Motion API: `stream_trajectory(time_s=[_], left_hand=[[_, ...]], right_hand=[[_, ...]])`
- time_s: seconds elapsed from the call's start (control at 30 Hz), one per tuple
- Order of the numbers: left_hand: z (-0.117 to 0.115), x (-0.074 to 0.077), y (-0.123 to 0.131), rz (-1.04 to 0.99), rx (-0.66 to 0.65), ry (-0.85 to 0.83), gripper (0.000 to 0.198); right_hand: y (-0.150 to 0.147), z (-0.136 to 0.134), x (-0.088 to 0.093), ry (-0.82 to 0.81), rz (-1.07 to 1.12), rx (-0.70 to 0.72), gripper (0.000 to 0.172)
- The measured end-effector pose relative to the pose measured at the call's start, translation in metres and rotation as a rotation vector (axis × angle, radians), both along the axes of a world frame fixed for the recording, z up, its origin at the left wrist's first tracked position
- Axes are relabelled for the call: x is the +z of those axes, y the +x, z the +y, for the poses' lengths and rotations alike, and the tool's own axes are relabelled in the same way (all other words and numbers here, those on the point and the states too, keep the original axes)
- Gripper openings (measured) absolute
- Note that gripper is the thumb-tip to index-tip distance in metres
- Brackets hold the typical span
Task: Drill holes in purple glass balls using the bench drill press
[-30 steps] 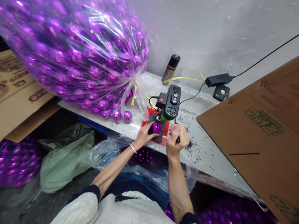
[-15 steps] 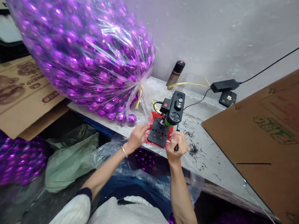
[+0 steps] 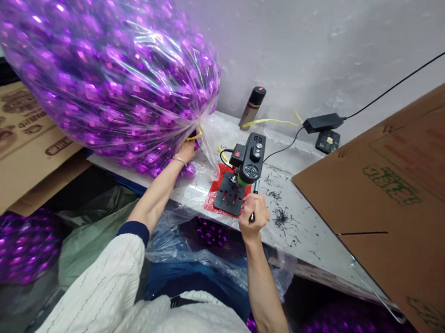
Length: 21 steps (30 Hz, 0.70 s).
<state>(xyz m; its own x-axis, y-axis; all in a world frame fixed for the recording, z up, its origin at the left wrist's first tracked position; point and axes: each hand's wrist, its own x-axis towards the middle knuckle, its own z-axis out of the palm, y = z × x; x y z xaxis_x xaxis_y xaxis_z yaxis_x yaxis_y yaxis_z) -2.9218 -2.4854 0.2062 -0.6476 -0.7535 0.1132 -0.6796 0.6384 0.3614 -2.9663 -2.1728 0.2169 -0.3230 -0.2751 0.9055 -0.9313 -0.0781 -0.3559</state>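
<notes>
A small black bench machine (image 3: pixel 251 158) stands on the worktable, with round grilles, knobs and a red switch. Its slotted black base plate (image 3: pixel 228 199) lies over a red sheet (image 3: pixel 212 196). The fingers of my right hand (image 3: pixel 255 211) are wrapped round the black-handled lever (image 3: pixel 252 218) at the machine's right side. My left hand (image 3: pixel 187 150) reaches under the tied neck of a big clear bag (image 3: pixel 137 81) full of shiny purple balls. A few loose purple balls (image 3: pixel 188 170) lie beside that wrist. The left fingertips are hidden, so I cannot tell whether they grip anything.
Behind the machine stand a spray can (image 3: pixel 252 108) and a black power adapter (image 3: pixel 323 123) on a cord. Black scraps (image 3: pixel 280 218) litter the worktable (image 3: pixel 308 242). A large cardboard box (image 3: pixel 394 197) blocks the right; flattened cardboard (image 3: pixel 28 144) lies left. Clear plastic hangs at the front edge.
My left hand has moved from beside the base plate leftward and away from me, to the bag's neck. My right hand stays on the lever. The whole view has shifted slightly.
</notes>
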Motion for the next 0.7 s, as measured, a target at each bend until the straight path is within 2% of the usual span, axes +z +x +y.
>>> stream_trajectory(time_s=[0.1,0.2,0.27,0.33,0.43,0.5,0.6,0.7], left_hand=[[0.012,0.004,0.011,0.098,-0.062,0.04,0.06],[0.039,0.005,0.029,0.4,-0.169,0.202,0.057],[0.063,0.001,0.043,0.618,-0.18,0.438,0.056],[0.091,-0.008,0.056,0.779,-0.121,0.735,0.058],[0.132,-0.024,0.067,0.916,-0.043,1.123,0.058],[0.155,-0.034,0.069,0.973,-0.049,1.283,0.053],[0.181,-0.044,0.064,1.0,-0.047,1.386,0.053],[0.195,-0.047,0.058,0.989,-0.009,1.42,0.058]], right_hand=[[0.0,0.0,0.001,0.003,0.003,-0.009,0.025],[0.001,0.001,0.005,0.02,0.014,-0.02,0.026],[0.001,0.001,0.009,0.028,0.01,-0.025,0.026],[0.001,0.001,0.015,0.031,-0.011,-0.024,0.026],[-0.001,0.001,0.023,0.018,-0.05,-0.012,0.027],[-0.003,0.0,0.027,0.01,-0.07,-0.008,0.028],[-0.006,0.0,0.032,0.03,-0.083,-0.013,0.028],[-0.007,0.001,0.033,0.06,-0.065,-0.012,0.028]])
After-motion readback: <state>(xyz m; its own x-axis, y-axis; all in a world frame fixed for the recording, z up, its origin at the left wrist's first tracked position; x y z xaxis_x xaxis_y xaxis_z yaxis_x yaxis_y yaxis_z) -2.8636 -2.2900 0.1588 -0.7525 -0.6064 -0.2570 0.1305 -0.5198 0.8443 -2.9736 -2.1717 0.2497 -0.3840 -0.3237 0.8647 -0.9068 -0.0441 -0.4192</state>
